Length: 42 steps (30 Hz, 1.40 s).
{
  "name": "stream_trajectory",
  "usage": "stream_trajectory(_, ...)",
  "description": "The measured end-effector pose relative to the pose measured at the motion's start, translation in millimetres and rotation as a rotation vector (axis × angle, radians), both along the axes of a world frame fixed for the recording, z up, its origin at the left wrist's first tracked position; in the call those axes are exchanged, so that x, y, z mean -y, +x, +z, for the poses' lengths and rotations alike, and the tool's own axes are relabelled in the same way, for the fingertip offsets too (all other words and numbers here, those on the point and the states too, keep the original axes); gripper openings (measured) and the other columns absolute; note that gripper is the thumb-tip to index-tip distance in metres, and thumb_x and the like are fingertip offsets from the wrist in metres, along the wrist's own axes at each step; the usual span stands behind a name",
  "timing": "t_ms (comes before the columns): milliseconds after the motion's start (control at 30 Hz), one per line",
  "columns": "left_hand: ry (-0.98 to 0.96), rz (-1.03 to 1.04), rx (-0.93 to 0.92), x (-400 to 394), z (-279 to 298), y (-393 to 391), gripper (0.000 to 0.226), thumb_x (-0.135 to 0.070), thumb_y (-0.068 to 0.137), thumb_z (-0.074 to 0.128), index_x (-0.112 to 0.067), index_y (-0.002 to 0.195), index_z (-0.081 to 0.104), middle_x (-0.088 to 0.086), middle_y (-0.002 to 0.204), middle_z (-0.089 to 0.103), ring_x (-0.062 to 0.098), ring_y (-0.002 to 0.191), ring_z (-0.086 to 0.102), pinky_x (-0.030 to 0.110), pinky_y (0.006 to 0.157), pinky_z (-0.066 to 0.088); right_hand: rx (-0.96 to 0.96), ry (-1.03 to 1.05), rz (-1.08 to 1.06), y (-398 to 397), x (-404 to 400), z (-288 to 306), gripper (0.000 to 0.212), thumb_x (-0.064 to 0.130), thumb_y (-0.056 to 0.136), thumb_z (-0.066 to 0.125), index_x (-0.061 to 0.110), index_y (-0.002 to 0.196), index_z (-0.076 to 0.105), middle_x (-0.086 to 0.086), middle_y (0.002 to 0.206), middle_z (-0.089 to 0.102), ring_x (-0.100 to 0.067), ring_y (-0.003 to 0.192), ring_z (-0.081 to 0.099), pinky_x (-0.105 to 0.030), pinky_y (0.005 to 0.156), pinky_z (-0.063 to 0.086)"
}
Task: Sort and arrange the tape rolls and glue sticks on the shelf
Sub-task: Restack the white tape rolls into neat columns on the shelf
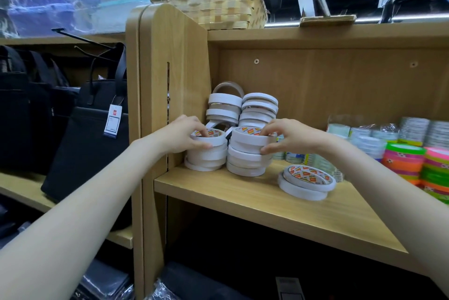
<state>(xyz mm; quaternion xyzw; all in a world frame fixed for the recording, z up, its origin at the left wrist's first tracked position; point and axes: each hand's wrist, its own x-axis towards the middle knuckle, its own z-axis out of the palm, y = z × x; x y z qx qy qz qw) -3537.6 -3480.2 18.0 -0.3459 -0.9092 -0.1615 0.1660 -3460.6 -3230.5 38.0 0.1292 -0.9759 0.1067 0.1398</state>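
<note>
Two stacks of white tape rolls stand at the left end of the wooden shelf [243, 192], hard against its side panel [170, 76], and each hand grips the top of one. The left hand [187, 137] curls over the left stack [206, 154], thumb on the outer wall and fingers hooked into the hollow core of the top roll. The right hand [289, 138] holds the right stack [250, 154] the same way, thumb pinching from below and fingers over the rim. That grip looks meant to square the rolls up and keep the columns from sliding, since the lower rolls sit slightly offset.

Behind these stacks, further from the side panel's front edge, two more piles [240, 107] lean less evenly, one roll tipped upright against the back. A loose pair of rolls [306, 183] lies flat to the right of the side panel, well apart from the stacks, probably waiting its turn. The rolls are smooth matte rings with printed orange-and-red labels inside. No glue sticks are clearly visible; bright neon rolls [418, 166] sit further right.
</note>
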Motion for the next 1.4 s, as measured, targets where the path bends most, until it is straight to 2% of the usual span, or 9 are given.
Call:
stream_trajectory(200, 0.114, 0.028, -0.015, -7.8, -10.0, 0.9, 0.016, -0.027, 0.09, 0.058, -0.014, 0.098, 0.062, 0.004, 0.103, 0.062, 0.021, 0.098, 0.054, 0.03, 0.079, 0.039, -0.03, -0.018, -0.009, 1.3, 3.4, -3.6, 0.015, 0.034, 0.082, 0.068, 0.024, 0.091, 0.061, 0.002, 0.102, 0.059, -0.018, 0.097, 0.052, -0.033, 0.085, 0.04)
stream_trajectory(400, 0.535, 0.105, -0.289, -14.2, -54.9, 12.2, 0.049, -0.018, 0.081, 0.069, -0.008, 0.125, 0.049, 0.009, 0.124, 0.047, 0.025, 0.116, 0.041, 0.022, 0.097, 0.026, -0.166, -0.12, 0.009, 2.4, 4.0, -6.5, 0.025, 0.027, 0.084, 0.067, 0.004, 0.094, 0.066, -0.011, 0.105, 0.059, -0.024, 0.096, 0.055, -0.042, 0.089, 0.045)
stream_trajectory(533, 0.646, 0.149, -0.27, -21.5, -80.2, 18.7, 0.068, -0.01, 0.076, 0.073, 0.0, 0.133, 0.038, 0.015, 0.134, 0.038, 0.027, 0.126, 0.038, 0.026, 0.105, 0.026, -0.271, -0.332, 0.049, 1.0, 11.1, 2.8, 0.025, 0.024, 0.085, 0.066, -0.001, 0.088, 0.067, -0.013, 0.1, 0.058, -0.03, 0.092, 0.059, -0.047, 0.087, 0.046)
stream_trajectory(667, 0.731, 0.147, -0.207, -22.8, -85.6, 17.6, 0.071, -0.01, 0.078, 0.07, -0.003, 0.138, 0.031, 0.01, 0.139, 0.036, 0.02, 0.128, 0.038, 0.018, 0.098, 0.029, -0.332, -0.316, 0.113, -20.2, 35.6, 13.2, 0.022, 0.023, 0.083, 0.068, 0.001, 0.087, 0.065, 0.004, 0.094, 0.049, -0.019, 0.097, 0.05, -0.036, 0.093, 0.04)
stream_trajectory(867, 0.801, 0.149, -0.136, -16.1, -86.1, 17.1, 0.064, -0.011, 0.08, 0.069, -0.006, 0.134, 0.037, 0.007, 0.133, 0.045, 0.018, 0.122, 0.045, 0.015, 0.091, 0.03, -0.267, -0.207, 0.163, -50.1, 76.8, -1.4, 0.023, 0.024, 0.08, 0.071, 0.004, 0.09, 0.066, -0.007, 0.097, 0.051, -0.017, 0.092, 0.047, -0.028, 0.074, 0.033)
stream_trajectory(1000, 0.769, 0.156, -0.168, -17.6, -86.6, 17.1, 0.063, -0.011, 0.079, 0.07, -0.005, 0.133, 0.038, 0.008, 0.131, 0.044, 0.019, 0.12, 0.045, 0.009, 0.087, 0.027, -0.388, -0.416, 0.133, -50.2, 68.1, 3.2, 0.016, 0.024, 0.077, 0.074, 0.021, 0.068, 0.061, 0.0, 0.085, 0.05, -0.014, 0.085, 0.047, -0.028, 0.074, 0.035)
stream_trajectory(1167, 0.771, 0.169, -0.163, -19.4, -85.7, 17.4, 0.066, -0.01, 0.078, 0.071, -0.003, 0.133, 0.037, 0.009, 0.132, 0.043, 0.02, 0.12, 0.044, 0.005, 0.085, 0.021, -0.275, -0.287, 0.069, -51.6, 68.1, 5.0, 0.03, 0.026, 0.079, 0.072, 0.003, 0.098, 0.067, -0.014, 0.102, 0.058, -0.027, 0.104, 0.051, -0.032, 0.084, 0.038)
stream_trajectory(1267, 0.763, 0.182, -0.162, -19.6, -85.8, 17.7, 0.068, -0.011, 0.078, 0.072, -0.004, 0.135, 0.035, 0.009, 0.133, 0.042, 0.021, 0.123, 0.042, 0.006, 0.087, 0.022, -0.265, -0.357, 0.137, -55.1, 76.7, 0.9, 0.039, 0.029, 0.078, 0.073, 0.008, 0.11, 0.065, -0.002, 0.111, 0.058, -0.016, 0.111, 0.05, -0.029, 0.092, 0.04)
stream_trajectory(1400, 0.727, 0.169, -0.202, -19.5, -86.6, 20.9, 0.083, -0.016, 0.079, 0.071, -0.014, 0.146, 0.022, 0.008, 0.148, 0.025, 0.021, 0.137, 0.027, 0.022, 0.104, 0.024, -0.285, -0.393, 0.076, -46.0, 57.7, -1.4, 0.032, 0.034, 0.085, 0.065, 0.018, 0.113, 0.062, 0.005, 0.114, 0.052, -0.007, 0.108, 0.047, -0.014, 0.075, 0.038)
